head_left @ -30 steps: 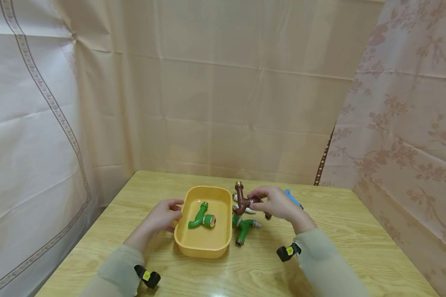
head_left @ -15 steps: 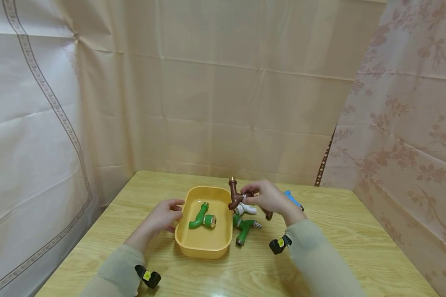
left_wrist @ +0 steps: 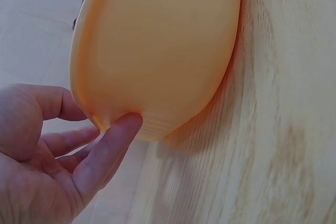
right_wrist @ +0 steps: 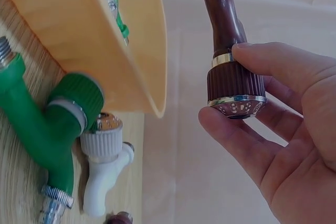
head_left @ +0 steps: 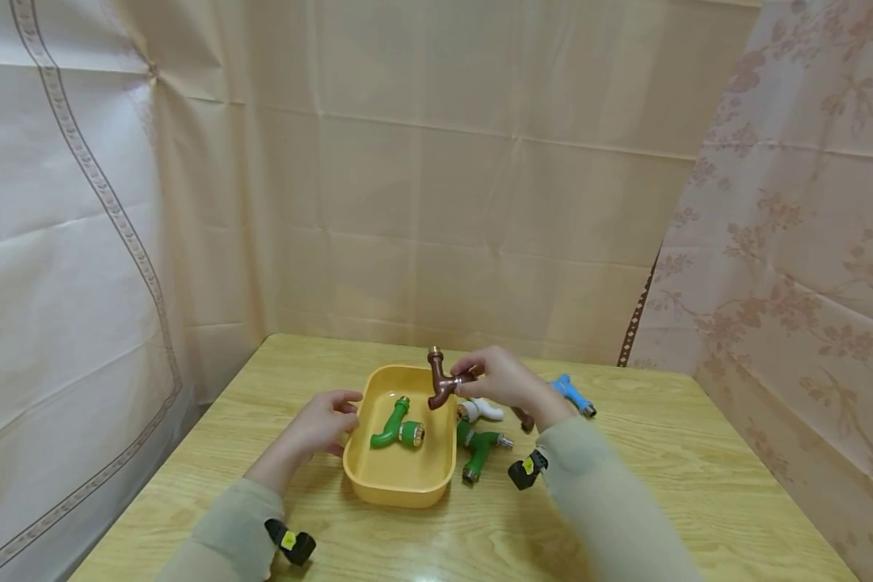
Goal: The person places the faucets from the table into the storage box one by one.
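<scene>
In the head view, my right hand (head_left: 498, 378) pinches a dark brown faucet (head_left: 440, 382) above the right rim of a yellow plastic tub (head_left: 400, 495). In the right wrist view, thumb and fingers hold the faucet's ribbed knob (right_wrist: 236, 85), its spout upward. My left hand (head_left: 326, 422) touches the tub's left side with fairly straight fingers; the left wrist view shows fingertips against its outer wall (left_wrist: 157, 51). A green faucet (head_left: 388, 428) lies inside the tub.
Right of the tub lie another green faucet (head_left: 480, 447), a white faucet (head_left: 486, 408) and a blue faucet (head_left: 573, 394). A second brown faucet (head_left: 524, 418) is partly hidden under my right forearm. Curtains enclose the wooden table (head_left: 669, 469).
My right hand has carried the brown faucet leftward, from over the other faucets to the tub's right rim. More of the white and blue faucets shows. The left hand has stayed put.
</scene>
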`<action>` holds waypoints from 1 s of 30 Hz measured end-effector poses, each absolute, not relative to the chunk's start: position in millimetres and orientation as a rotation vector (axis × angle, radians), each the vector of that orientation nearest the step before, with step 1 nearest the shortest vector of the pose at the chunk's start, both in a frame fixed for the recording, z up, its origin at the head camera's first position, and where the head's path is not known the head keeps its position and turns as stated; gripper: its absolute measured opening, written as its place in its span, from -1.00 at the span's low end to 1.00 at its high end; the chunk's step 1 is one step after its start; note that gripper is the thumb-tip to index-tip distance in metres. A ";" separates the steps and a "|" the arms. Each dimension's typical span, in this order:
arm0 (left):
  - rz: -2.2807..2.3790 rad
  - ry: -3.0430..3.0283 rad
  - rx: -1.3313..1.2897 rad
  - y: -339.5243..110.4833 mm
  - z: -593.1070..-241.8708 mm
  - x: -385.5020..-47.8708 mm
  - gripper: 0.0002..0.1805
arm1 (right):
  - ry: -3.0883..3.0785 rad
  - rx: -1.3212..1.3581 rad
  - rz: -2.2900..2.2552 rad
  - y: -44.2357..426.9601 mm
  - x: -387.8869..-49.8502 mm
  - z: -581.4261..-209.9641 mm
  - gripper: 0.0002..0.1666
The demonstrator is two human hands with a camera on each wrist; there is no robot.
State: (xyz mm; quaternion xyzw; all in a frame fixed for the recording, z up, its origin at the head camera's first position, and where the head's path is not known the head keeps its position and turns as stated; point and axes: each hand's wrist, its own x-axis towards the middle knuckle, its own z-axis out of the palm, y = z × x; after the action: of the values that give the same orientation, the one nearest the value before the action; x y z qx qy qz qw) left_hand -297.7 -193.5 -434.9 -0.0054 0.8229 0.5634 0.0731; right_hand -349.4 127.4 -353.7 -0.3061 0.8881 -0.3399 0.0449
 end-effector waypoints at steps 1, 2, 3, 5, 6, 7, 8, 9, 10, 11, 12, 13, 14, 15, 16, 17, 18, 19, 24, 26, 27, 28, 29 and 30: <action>1.691 2.472 -0.017 -193.3 -434.6 -297.5 -0.42 | 2.706 -0.945 -1.042 124.9 -350.3 -353.9 -0.73; 1.690 2.473 -0.016 -193.1 -434.3 -297.4 -0.42 | 2.699 -0.956 -1.045 122.4 -351.2 -354.2 -0.73; 1.695 2.470 -0.021 -192.9 -434.4 -297.5 -0.42 | 2.696 -0.968 -1.045 119.7 -351.8 -354.1 -0.74; 1.695 2.470 -0.023 -192.6 -434.0 -297.1 -0.42 | 2.693 -0.990 -1.039 114.8 -353.3 -354.7 -0.73; 1.701 2.466 -0.024 -192.6 -433.8 -296.8 -0.42 | 2.696 -1.002 -1.031 112.7 -353.9 -355.0 -0.73; 1.706 2.462 -0.022 -192.5 -433.5 -296.4 -0.42 | 2.698 -1.015 -1.019 110.7 -354.6 -355.3 -0.73; 1.711 2.458 -0.021 -192.6 -433.5 -296.2 -0.42 | 2.702 -1.026 -1.004 108.8 -355.2 -355.8 -0.73; 1.711 2.458 -0.015 -192.6 -433.3 -295.8 -0.42 | 2.703 -1.030 -0.991 106.8 -355.7 -356.0 -0.73; 1.714 2.456 -0.014 -192.6 -433.0 -295.5 -0.42 | 2.700 -1.032 -0.983 104.9 -356.0 -356.2 -0.73; 1.719 2.453 -0.012 -192.6 -432.8 -295.2 -0.42 | 2.692 -1.028 -0.980 103.1 -356.3 -356.4 -0.74; 1.722 2.452 -0.011 -192.5 -432.7 -294.9 -0.42 | 2.687 -1.024 -0.976 101.2 -356.5 -356.5 -0.74; 1.721 2.454 -0.006 -192.5 -432.4 -294.8 -0.42 | 2.678 -1.018 -0.975 99.5 -356.6 -356.6 -0.75; 1.722 2.455 -0.006 -192.4 -432.2 -294.8 -0.42 | 2.674 -1.012 -0.971 97.7 -356.7 -356.6 -0.76; 1.722 2.458 -0.001 -192.3 -432.0 -294.6 -0.42 | 2.671 -1.006 -0.969 96.1 -356.5 -356.4 -0.76; 1.725 2.456 -0.007 -192.2 -431.7 -294.6 -0.42 | 2.669 -1.002 -0.967 94.5 -356.8 -356.6 -0.77; 1.724 2.459 -0.004 -192.2 -431.6 -294.6 -0.41 | 2.670 -0.997 -0.961 92.9 -356.8 -356.5 -0.77; 1.725 2.460 -0.003 -192.1 -431.2 -294.5 -0.41 | 2.674 -0.996 -0.954 91.1 -357.1 -356.6 -0.78; 1.724 2.461 0.004 -192.1 -430.9 -294.3 -0.41 | 2.678 -0.994 -0.945 89.5 -357.7 -356.9 -0.78; 1.739 2.455 0.008 -191.9 -432.2 -295.2 -0.41 | 2.700 -0.985 -0.900 80.2 -360.8 -358.4 -0.80; 1.741 2.455 0.002 -192.0 -433.5 -295.9 -0.41 | 2.698 -0.979 -0.884 76.7 -361.7 -358.5 -0.82; 1.738 2.457 -0.003 -191.9 -433.8 -296.0 -0.41 | 2.699 -0.971 -0.876 74.9 -362.1 -358.5 -0.83; 1.737 2.458 -0.008 -191.7 -434.0 -296.0 -0.42 | 2.696 -0.964 -0.870 73.1 -362.1 -358.3 -0.83; 1.736 2.457 -0.010 -191.7 -433.8 -295.8 -0.42 | 2.692 -0.957 -0.870 71.5 -362.5 -358.2 -0.83; 1.732 2.456 -0.014 -191.7 -434.1 -295.8 -0.42 | 2.689 -0.956 -0.871 69.9 -363.0 -358.4 -0.83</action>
State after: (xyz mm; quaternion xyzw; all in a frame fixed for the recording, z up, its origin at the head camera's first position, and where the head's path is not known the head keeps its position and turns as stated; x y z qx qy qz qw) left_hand -295.8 -191.7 -434.1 -0.0045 0.8153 0.5750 0.0680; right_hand -363.0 69.9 -358.4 -0.3195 0.8984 -0.2910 0.0788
